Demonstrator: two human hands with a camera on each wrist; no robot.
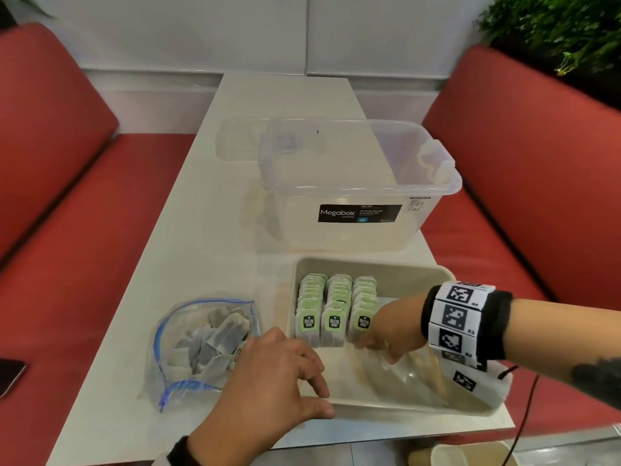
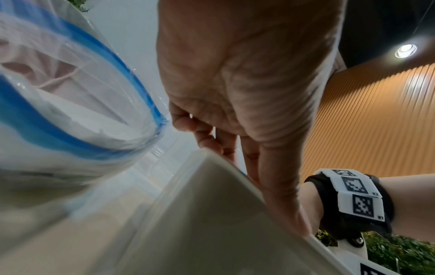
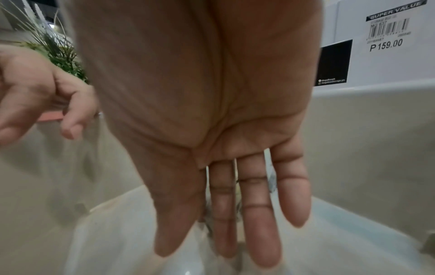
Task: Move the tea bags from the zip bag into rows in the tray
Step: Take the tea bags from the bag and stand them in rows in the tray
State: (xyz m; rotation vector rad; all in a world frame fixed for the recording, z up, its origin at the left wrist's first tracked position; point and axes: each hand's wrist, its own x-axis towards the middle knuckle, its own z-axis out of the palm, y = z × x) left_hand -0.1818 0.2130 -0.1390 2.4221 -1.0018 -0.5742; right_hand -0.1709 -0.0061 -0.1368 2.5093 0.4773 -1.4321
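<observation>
Hands [image 1: 275,375] [image 1: 391,326] both loose-fingered over tray [image 1: 369,264] on white table [image 1: 208,203] between red benches [image 1: 60,183].

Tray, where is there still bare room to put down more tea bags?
The tray is bare right of the three rows of tea bags, up to its right wall. Its near half is crowded: clear plastic lies there under the right hand, and the left hand rests on the near-left rim.

Zip bag [image 1: 201,344] left of tray [image 1: 369,264]
</observation>
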